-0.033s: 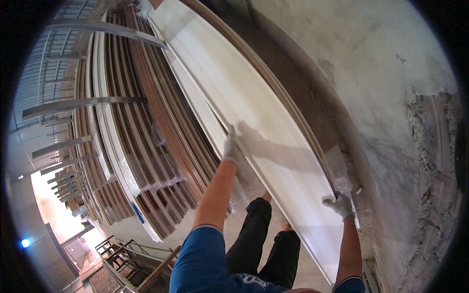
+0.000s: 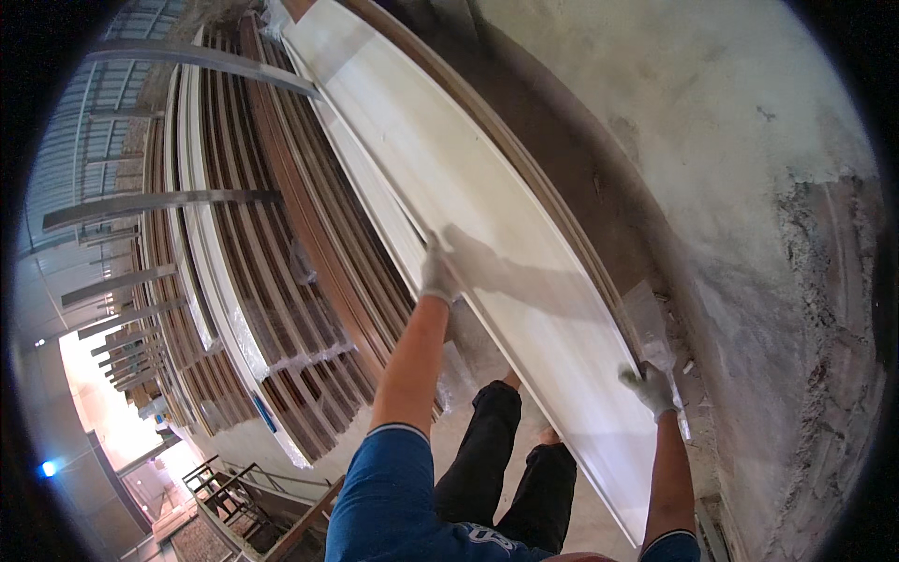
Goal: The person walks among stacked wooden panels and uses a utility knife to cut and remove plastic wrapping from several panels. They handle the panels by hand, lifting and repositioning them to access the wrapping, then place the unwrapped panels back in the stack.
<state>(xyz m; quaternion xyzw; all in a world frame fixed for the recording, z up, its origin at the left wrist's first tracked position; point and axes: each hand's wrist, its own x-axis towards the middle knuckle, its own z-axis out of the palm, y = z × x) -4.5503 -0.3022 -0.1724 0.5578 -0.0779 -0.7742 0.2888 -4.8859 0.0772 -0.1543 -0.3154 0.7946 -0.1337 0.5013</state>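
Observation:
A long, wide white panel (image 2: 506,244) runs away from me, from the lower right up to the top of the view. My left hand (image 2: 437,272), in a pale glove, grips its left edge with the fingers closed; the fingers under the edge are hidden. On the right edge, closer to the panel's near end, my gloved right hand (image 2: 651,389) is closed on it too. A brown-edged board (image 2: 562,201) shows along the panel's far right side. Another white strip-like panel (image 2: 375,201) lies just left of the panel, partly covered by it.
Long brown and white profiles (image 2: 248,215) lie stacked on the left, across metal rack arms (image 2: 159,201). Clear plastic wrap (image 2: 323,354) covers some ends. To the right stands a rough concrete wall (image 2: 740,234). A metal frame (image 2: 253,506) is at lower left.
My left hand has shifted slightly left, and the panel's left edge with it. My right hand stays at the right edge, its fingers slightly moved.

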